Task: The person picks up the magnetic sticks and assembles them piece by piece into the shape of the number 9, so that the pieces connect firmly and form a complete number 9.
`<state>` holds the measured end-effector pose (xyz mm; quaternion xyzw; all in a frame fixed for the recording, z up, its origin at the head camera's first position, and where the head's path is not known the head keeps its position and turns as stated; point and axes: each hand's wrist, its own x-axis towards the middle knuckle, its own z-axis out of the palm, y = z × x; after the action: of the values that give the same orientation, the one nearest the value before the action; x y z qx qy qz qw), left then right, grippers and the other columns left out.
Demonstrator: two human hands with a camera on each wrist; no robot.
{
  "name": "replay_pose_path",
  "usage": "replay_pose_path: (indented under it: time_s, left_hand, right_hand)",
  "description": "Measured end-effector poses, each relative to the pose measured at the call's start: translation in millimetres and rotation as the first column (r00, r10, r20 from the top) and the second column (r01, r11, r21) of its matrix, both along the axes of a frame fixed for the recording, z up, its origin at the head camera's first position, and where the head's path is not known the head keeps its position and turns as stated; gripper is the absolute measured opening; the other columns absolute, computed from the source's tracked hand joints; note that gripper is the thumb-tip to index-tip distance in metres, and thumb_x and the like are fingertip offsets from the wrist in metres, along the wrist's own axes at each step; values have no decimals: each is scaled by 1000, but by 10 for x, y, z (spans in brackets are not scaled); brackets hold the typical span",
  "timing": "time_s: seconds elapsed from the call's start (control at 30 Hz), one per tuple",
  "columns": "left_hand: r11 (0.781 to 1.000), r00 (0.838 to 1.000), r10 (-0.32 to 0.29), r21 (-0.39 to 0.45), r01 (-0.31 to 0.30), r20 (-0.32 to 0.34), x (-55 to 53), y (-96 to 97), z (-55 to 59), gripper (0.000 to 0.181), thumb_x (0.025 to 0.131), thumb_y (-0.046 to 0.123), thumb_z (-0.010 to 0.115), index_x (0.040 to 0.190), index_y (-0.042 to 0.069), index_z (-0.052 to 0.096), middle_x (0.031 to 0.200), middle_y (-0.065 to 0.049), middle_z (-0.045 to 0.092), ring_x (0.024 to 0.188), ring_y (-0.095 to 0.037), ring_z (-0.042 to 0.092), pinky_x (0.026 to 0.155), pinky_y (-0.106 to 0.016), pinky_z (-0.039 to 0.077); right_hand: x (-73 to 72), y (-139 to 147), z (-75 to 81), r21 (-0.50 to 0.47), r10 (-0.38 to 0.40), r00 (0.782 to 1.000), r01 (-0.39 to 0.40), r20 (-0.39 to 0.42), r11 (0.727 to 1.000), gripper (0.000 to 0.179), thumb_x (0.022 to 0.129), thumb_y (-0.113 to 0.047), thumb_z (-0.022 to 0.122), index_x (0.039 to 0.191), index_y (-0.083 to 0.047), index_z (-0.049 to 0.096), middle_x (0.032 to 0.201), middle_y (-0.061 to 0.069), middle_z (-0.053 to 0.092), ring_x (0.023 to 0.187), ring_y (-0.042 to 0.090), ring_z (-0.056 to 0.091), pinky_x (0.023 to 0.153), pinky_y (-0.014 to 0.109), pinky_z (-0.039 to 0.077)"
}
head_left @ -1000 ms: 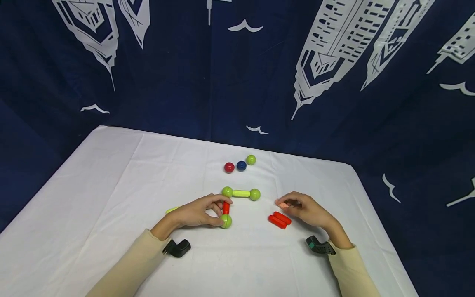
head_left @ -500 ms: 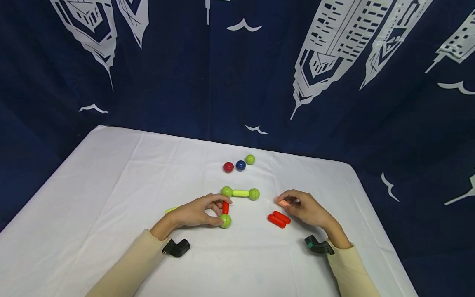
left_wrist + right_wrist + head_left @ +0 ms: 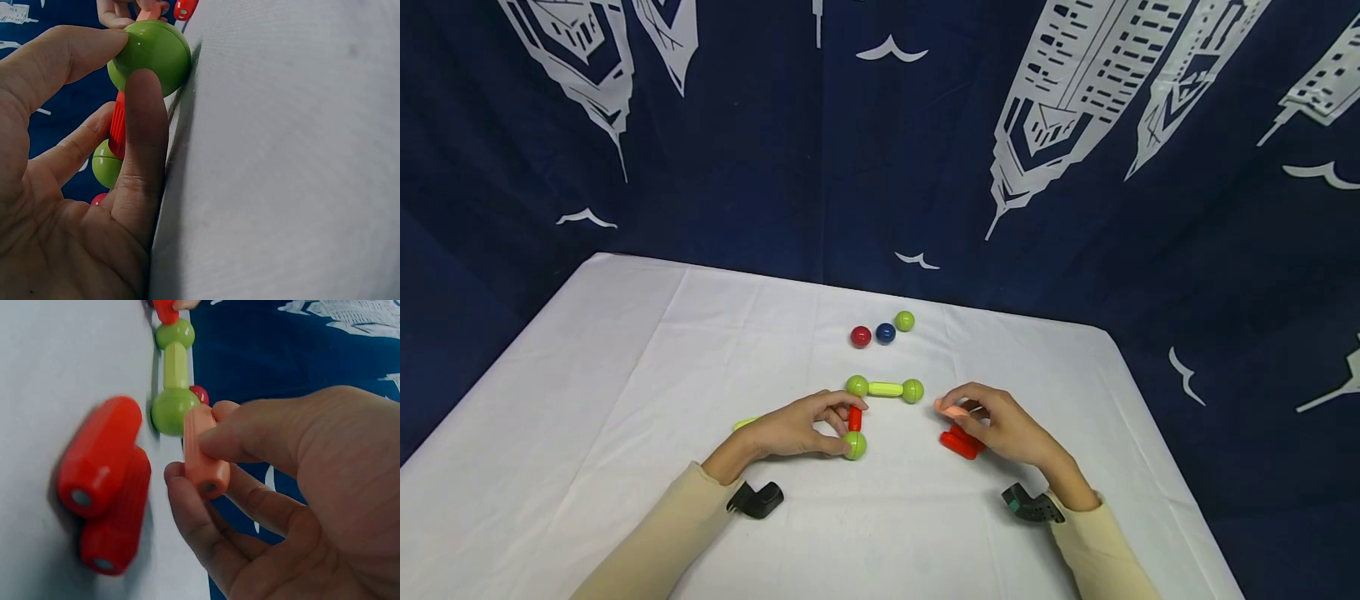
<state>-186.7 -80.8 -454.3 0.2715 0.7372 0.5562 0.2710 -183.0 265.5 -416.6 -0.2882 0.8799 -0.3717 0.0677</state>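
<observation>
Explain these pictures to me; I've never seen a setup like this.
There is no robot here, just a person's bare hands. The wide picture comes from a camera worn on the head; the close-ups come from the left wrist camera and the right wrist camera.

On the white cloth lie a yellow-green rod between two green balls, two red rods, and, farther back, a red ball, a blue ball and a loose green ball.

The left hand holds the near green ball, with a red rod against it. The right hand pinches a peach rod.
</observation>
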Motion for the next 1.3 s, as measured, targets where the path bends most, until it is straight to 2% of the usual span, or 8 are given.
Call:
replay_pose_path:
  time_s: [0.27,0.5,0.67,1.0,1.3]
  left_hand:
    - [1000,1000,3,-10,-3,2,2,1,7,56,88,10,76,138,8,53,111,-8,60,99,-18,60,104,-42,38]
    - [1000,1000,2,-7,-2,10,6,7,15,56,88,9,76,139,7,53,112,-9,60,99,-18,60,104,-42,39]
    - [1000,1000,7,-11,-7,-2,3,2,10,56,87,10,76,138,8,53,111,-8,61,100,-18,60,104,-42,39]
    - [1000,1000,1,-9,-1,-2,-8,1,-4,56,88,11,76,139,7,53,112,-9,60,100,-18,60,103,-41,40]
    - [1000,1000,4,-12,-4,-6,-6,5,-8,56,88,9,76,139,8,53,112,-9,61,99,-18,62,103,-42,39]
  right_hand:
    - [56,-163,-4,-23,21,1000,-22,-6,1000,17,95,-6,67,111,-9,69,113,4,71,104,23,67,86,34,56]
    - [60,-206,-63,-44,34,999,-35,-11,998,18,95,-9,67,112,-16,70,113,-4,71,106,15,67,87,33,57]
    - [88,-279,-90,-53,72,997,-73,-12,996,20,96,-7,66,113,-15,70,113,-5,71,107,12,66,88,30,57]
    - [170,-430,-115,-38,140,990,-139,27,990,21,99,-10,63,118,-14,68,117,-2,70,109,16,66,91,31,56]
    - [275,-560,-93,-28,212,977,-212,-12,977,24,99,-5,60,120,-14,66,119,-5,70,112,9,64,94,26,52]
